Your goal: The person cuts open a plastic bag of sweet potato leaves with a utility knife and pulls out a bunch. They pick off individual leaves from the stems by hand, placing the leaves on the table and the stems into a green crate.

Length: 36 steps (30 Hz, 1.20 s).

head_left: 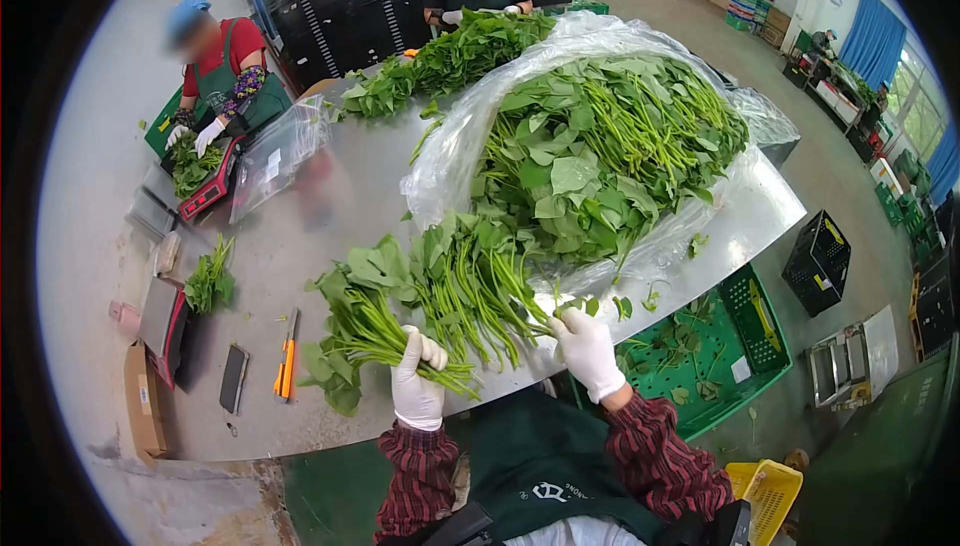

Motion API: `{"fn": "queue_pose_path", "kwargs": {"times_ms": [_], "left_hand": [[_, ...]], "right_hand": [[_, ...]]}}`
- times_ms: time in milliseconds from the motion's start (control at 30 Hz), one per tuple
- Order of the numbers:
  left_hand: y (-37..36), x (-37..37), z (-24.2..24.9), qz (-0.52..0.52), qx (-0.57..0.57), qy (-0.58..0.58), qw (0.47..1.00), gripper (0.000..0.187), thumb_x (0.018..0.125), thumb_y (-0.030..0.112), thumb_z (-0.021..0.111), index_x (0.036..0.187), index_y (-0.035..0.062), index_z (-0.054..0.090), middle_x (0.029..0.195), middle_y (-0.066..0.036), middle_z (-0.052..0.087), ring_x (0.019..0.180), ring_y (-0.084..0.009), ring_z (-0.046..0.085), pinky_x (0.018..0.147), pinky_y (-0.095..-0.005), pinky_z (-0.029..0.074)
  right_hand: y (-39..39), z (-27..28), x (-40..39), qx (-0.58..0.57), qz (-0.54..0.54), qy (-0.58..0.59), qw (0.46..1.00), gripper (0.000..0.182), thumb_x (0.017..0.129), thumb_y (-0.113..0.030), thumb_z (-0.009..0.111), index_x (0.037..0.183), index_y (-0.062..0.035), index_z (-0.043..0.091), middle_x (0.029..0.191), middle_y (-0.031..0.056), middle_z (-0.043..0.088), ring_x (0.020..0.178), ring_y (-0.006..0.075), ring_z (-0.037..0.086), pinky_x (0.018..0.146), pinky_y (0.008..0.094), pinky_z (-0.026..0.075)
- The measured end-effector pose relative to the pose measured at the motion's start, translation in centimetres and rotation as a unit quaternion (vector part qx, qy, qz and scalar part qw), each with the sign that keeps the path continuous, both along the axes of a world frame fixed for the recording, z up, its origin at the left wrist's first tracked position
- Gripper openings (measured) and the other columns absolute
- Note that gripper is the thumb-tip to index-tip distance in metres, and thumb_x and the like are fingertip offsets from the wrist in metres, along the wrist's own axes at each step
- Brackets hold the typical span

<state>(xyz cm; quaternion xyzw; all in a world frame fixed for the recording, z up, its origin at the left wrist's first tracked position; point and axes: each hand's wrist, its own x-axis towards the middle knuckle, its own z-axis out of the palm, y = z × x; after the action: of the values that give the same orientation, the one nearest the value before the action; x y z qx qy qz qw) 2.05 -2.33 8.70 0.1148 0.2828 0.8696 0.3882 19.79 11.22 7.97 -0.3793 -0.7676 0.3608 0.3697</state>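
Lower centre of the frame: left hand (417, 386) in a white glove, closed around the stems of a bunch of leafy green vegetable stalks (372, 331) lying over the grey metal table (330, 196). Just right: gloved right hand (588, 349), fingers curled, pinching loose green stalks (500, 281) from the heap in the clear plastic bag (600, 146). Left of centre: orange utility knife (287, 356). Lower right: green plastic crate (720, 356).

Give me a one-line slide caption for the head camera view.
Gloved left hand grips a bunch of leafy greens while the right hand pulls stems from the pile on a steel table.
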Motion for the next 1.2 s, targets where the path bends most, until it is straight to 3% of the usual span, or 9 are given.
{"fn": "queue_pose_path", "kwargs": {"times_ms": [67,133,233,333,400,533,867,967,1200], "left_hand": [[0.6,0.9,0.5,0.002,-0.052,-0.007,0.999,0.008,0.089,0.009,0.053,0.094,0.0082,0.047,0.07,-0.003,0.048,0.059,-0.0127,0.044,0.052,-0.0251,0.036],[1.0,1.7,0.3,-0.008,-0.068,0.001,0.998,0.008,0.088,0.008,0.054,0.094,0.0087,0.048,0.073,-0.004,0.052,0.06,-0.0141,0.048,0.053,-0.0252,0.038],[1.3,2.4,-1.0,-0.026,-0.1,0.012,0.995,0.007,0.087,0.005,0.053,0.093,0.0068,0.049,0.087,-0.01,0.06,0.067,-0.0166,0.056,0.057,-0.0271,0.043],[3.0,3.4,-0.5,-0.079,-0.102,-0.02,0.991,0.009,0.088,0.004,0.052,0.096,0.0053,0.049,0.107,-0.017,0.058,0.091,-0.0246,0.06,0.075,-0.0348,0.05],[4.6,3.8,-1.1,-0.16,-0.05,-0.01,0.986,0.014,0.089,0.006,0.05,0.103,0.0037,0.045,0.127,-0.021,0.046,0.119,-0.0317,0.045,0.094,-0.0449,0.041],[8.6,1.9,-4.5,-0.156,-0.048,-0.039,0.986,0.036,0.092,0.015,0.049,0.124,0.0034,0.037,0.134,-0.015,0.04,0.127,-0.0269,0.036,0.099,-0.0481,0.037],[8.1,1.0,-3.8,-0.035,-0.113,-0.012,0.993,0.028,0.088,0.01,0.056,0.115,0.0044,0.05,0.121,-0.009,0.051,0.112,-0.0202,0.05,0.082,-0.0383,0.048],[6.7,2.6,-0.3,0.078,-0.117,0.11,0.984,0.006,0.084,0.002,0.057,0.083,0.0049,0.052,0.075,-0.004,0.056,0.064,-0.0119,0.052,0.057,-0.0243,0.042],[5.3,6.2,5.3,-0.039,-0.09,0.074,0.992,0.013,0.08,-0.004,0.061,0.085,0.0038,0.051,0.083,-0.005,0.056,0.071,-0.0148,0.055,0.063,-0.0263,0.047]], "right_hand": [[0.2,1.0,0.1,-0.05,-0.002,-0.073,0.996,0.02,0.083,-0.013,0.058,0.069,-0.0006,0.049,0.063,0.0199,0.048,0.06,0.0366,0.05,0.053,0.0403,0.039],[-1.6,4.5,0.3,-0.06,-0.037,0.131,0.989,0.026,0.084,-0.014,0.059,0.066,0.0009,0.048,0.058,0.0151,0.048,0.048,0.0223,0.047,0.049,0.0361,0.038],[0.5,3.8,0.6,-0.113,-0.04,-0.006,0.993,0.021,0.082,-0.01,0.059,0.067,0.0015,0.051,0.052,0.0075,0.044,0.048,0.0111,0.042,0.046,0.0316,0.035],[-0.1,4.2,1.3,-0.154,-0.044,0.084,0.984,0.021,0.083,-0.011,0.058,0.067,0.0018,0.052,0.052,0.0078,0.045,0.048,0.0117,0.042,0.047,0.031,0.035],[-0.7,3.6,1.3,-0.119,-0.036,0.099,0.987,0.019,0.082,-0.012,0.058,0.068,0.0017,0.058,0.055,-0.0004,0.048,0.051,0.0051,0.042,0.046,0.0247,0.034],[-1.4,6.6,1.8,-0.278,0.002,0.205,0.939,0.018,0.084,-0.011,0.055,0.072,0.0016,0.06,0.055,0.0007,0.051,0.043,0.0062,0.043,0.044,0.021,0.031],[-1.8,8.6,5.4,-0.213,-0.067,0.304,0.926,0.022,0.09,-0.013,0.05,0.077,0.0034,0.055,0.056,0.0028,0.052,0.042,0.0058,0.043,0.043,0.0191,0.034],[-1.4,7.0,5.1,-0.244,-0.044,0.268,0.931,0.019,0.09,-0.011,0.051,0.079,0.0041,0.056,0.058,0.0039,0.055,0.043,0.0069,0.045,0.043,0.0193,0.036],[-3.9,4.2,3.0,-0.2,0.017,0.203,0.958,0.016,0.086,-0.005,0.058,0.073,0.0027,0.055,0.055,0.0019,0.052,0.043,0.0063,0.048,0.042,0.0213,0.037]]}}
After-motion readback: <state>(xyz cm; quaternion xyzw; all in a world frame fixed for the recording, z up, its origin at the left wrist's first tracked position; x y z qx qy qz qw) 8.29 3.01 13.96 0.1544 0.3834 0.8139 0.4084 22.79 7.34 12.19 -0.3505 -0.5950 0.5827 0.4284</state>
